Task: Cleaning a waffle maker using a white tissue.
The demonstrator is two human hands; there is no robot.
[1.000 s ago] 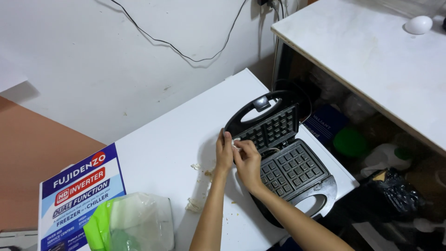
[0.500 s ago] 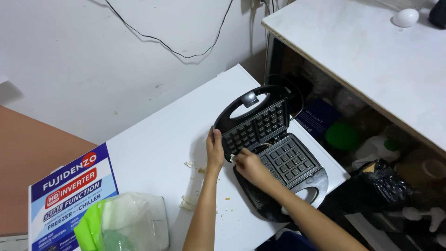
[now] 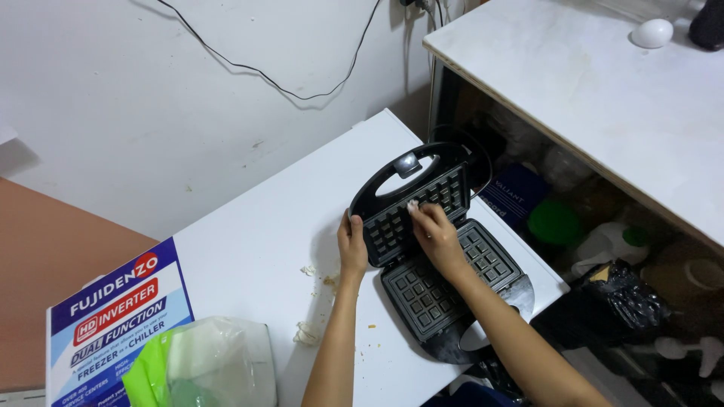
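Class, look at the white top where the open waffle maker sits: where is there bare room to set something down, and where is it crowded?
Bare white top lies between the wall edge, the printed sign and the left hand. The near strip is crowded: crumbs, a clear bag. The waffle maker and right hand fill the right end.

1. Setting: a home kitchen or utility corner, informal and domestic.
2. Evidence, centre: an open black waffle maker [image 3: 437, 256] on a white appliance top [image 3: 264, 226], crumbs [image 3: 313, 273] scattered at 8 o'clock of it.
3. Evidence, 2 o'clock: a pale stone-look counter [image 3: 603, 98]; beneath it, cluttered storage with a green lid [image 3: 554, 222] and a black plastic bag [image 3: 603, 301].
4. Evidence, 12 o'clock: a scuffed white wall [image 3: 151, 113] with a loose black cable [image 3: 302, 83].
5. Evidence, 7 o'clock: a clear bag [image 3: 215, 362] beside a blue-and-red printed label [image 3: 113, 316].
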